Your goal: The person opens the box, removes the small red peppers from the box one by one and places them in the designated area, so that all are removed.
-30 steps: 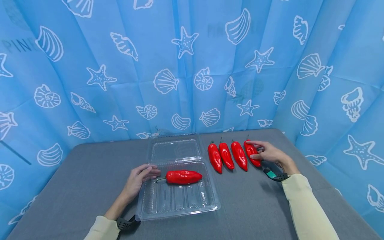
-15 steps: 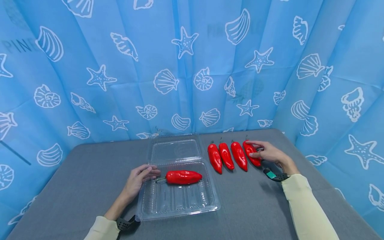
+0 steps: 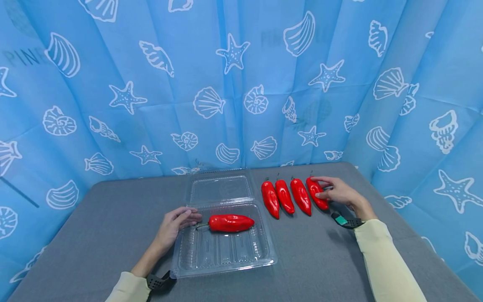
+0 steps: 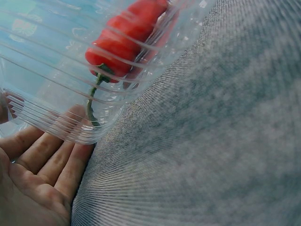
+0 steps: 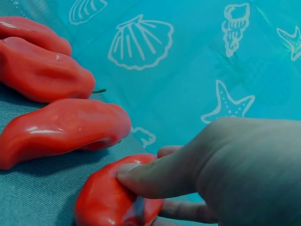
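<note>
At the right end of a row, my right hand (image 3: 338, 192) grips a glossy red pepper (image 3: 317, 193). Its thumb presses the near side in the right wrist view, and the other fingers reach round the far side, partly hidden. My left hand (image 3: 174, 224) rests at the left rim of a hinged clear plastic container (image 3: 222, 262). In the left wrist view its fingers (image 4: 40, 153) lie fairly straight against the outside of the wall. One red pepper (image 3: 231, 223) lies crosswise in the container's base, green stem towards the left hand.
Beside the gripped pepper, three more red peppers (image 3: 285, 196) lie on the grey tablecloth (image 3: 309, 260), stems pointing back. The container's lid (image 3: 222, 188) lies folded back behind its base. A blue curtain (image 3: 241, 84) with white shell prints hangs behind the table.
The pepper in my right hand shifted slightly left, then back right, staying in its place in the row. My left hand, the container and the other peppers have not moved.
</note>
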`<state>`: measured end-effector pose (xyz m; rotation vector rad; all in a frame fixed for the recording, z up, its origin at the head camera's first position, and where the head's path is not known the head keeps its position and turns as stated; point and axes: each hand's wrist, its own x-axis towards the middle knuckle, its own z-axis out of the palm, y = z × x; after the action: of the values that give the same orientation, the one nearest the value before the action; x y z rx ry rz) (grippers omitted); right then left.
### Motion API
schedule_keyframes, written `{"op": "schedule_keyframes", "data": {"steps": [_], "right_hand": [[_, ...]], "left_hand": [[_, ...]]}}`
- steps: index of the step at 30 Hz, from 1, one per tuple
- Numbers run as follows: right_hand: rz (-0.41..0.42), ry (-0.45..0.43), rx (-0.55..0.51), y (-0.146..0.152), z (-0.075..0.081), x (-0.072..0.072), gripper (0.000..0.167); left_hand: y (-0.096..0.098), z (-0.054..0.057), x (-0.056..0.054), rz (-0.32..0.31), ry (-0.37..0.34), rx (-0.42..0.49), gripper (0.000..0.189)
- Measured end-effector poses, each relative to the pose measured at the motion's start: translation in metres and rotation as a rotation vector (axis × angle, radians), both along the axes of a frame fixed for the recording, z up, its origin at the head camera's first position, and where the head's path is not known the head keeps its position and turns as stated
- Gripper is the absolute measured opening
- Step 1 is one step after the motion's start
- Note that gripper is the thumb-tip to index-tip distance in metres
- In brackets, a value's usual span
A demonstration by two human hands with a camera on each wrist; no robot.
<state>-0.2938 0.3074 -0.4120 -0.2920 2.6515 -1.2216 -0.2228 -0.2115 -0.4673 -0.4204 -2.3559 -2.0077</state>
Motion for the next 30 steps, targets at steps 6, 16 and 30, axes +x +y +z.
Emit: {"op": "schedule_keyframes", "data": {"steps": [6, 16, 30], "right_hand": [[0.001, -0.011, 0.0, -0.0027, 0.0004, -0.0003, 0.064], [-0.01, -0.029, -0.03, -0.0018, -0.0011, -0.0022, 0.062], [-0.006, -0.028, -0.034, -0.0009, -0.0013, -0.0024, 0.06]], "left_hand": [[0.0, 0.0002, 0.0005, 0.002, -0.001, 0.0, 0.04], [-0.0003, 0.0005, 0.0007, -0.001, -0.001, 0.015, 0.039], [0.0011, 0.0019, 0.0011, 0.007, -0.019, 0.014, 0.039]]}}
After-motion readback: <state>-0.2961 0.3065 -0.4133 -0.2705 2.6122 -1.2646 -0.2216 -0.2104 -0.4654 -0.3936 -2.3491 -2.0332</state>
